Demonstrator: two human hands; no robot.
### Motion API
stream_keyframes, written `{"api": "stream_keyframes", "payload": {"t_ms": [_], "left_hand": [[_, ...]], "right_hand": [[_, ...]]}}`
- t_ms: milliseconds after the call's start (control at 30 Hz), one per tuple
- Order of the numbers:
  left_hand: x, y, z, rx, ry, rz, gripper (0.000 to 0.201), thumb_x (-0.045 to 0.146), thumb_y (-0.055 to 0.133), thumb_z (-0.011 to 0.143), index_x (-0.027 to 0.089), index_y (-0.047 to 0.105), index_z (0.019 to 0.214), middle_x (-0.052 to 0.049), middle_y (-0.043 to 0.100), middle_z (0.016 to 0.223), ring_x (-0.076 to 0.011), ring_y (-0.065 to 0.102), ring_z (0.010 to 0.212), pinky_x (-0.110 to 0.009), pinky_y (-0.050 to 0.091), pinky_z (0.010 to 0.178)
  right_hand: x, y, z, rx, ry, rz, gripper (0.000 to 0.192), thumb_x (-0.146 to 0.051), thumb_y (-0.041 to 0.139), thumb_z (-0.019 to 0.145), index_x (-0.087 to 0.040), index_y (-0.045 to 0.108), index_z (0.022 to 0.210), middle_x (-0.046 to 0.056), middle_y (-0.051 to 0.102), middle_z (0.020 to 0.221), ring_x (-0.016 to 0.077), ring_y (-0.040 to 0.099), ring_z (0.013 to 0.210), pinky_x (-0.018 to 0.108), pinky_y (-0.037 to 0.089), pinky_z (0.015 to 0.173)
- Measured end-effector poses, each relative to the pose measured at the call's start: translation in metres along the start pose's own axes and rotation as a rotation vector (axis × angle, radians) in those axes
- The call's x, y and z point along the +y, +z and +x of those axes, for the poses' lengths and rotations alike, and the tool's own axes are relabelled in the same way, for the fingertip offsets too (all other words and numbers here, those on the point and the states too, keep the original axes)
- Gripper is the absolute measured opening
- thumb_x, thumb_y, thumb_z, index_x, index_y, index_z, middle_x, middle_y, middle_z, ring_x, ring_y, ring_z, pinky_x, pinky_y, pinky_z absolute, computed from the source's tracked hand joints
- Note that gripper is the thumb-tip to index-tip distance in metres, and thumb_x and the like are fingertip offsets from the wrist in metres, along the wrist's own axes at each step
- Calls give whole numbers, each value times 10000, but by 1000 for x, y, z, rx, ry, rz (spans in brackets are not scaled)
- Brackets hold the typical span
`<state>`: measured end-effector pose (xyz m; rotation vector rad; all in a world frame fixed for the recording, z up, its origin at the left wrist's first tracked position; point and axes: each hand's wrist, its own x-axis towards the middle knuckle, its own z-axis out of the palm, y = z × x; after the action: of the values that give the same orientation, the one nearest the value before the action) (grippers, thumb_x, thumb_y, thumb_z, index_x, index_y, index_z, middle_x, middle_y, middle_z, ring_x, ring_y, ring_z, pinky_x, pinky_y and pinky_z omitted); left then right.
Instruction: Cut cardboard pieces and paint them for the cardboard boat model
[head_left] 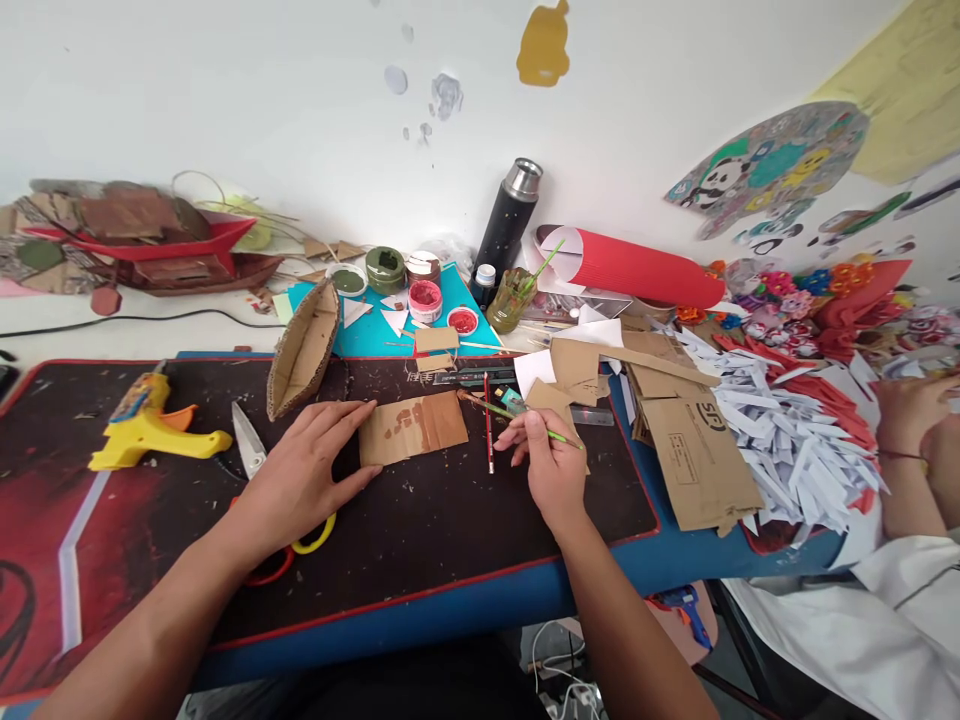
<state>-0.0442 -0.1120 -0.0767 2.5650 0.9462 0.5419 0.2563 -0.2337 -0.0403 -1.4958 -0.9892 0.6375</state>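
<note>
Cardboard strip (411,428) lies on your dark mat (435,530) between your hands, its right end brown, its middle patchy and its left end bare. Nearest you, scissors (249,442) lie partly under your left hand (307,470); mind the blades. That hand is spread, thumb and fingers bracing the strip's bare end; press lightly, so the card neither bends nor slides. Your right hand (541,450) pinches a paintbrush (505,411) by its handle, other fingers loosely curled, bristles by the strip's upper right corner; whether they touch, you can't tell from here. For even cover, use long, light strokes along the card, and lift the brush clear of the pencil (490,440) lying beneath it. Farther off stand the pink-red paint pot (425,302), a murky jar (513,302) and a black flask (504,232); reach past the loose card scraps carefully.
</note>
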Motion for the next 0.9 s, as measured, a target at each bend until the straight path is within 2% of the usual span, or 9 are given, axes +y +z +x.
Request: {"api": "stream_keyframes", "payload": {"t_ms": [233,400,600,900], "left_hand": [[-1,1,0,11,7,14,716,609,578,1050,173,515,1614,-194,683,1460,-409,624,1344,-605,516,1173],[-1,1,0,0,1,18,709,610,571,1051,190,506,1618,-185,679,1467,-404,628,1344,-604,515,1175],[-2,1,-1,5,10,21,717,607,578,1053,177,503,1622,-189,681,1461,-405,625,1341,-609,516,1174],[-1,1,-1,8,8,19,708,599,584,1047,178,520,1612,-188,683,1466,-405,630,1343,-599,522,1171]], "right_hand": [[0,7,1,-26,-15,18,466,-588,581,1124,-212,734,894,56,793,753,193,801,663,226,547,468],[0,-2,-8,-53,-42,8,453,-556,593,1129,-210,736,876,40,776,683,176,762,584,227,542,465],[-7,-13,-21,34,1,51,457,-545,596,1132,-211,718,846,17,746,612,165,734,504,222,526,443],[-6,8,-27,-89,3,45,475,-565,565,1140,-211,725,866,35,767,669,168,750,563,223,540,468]]}}
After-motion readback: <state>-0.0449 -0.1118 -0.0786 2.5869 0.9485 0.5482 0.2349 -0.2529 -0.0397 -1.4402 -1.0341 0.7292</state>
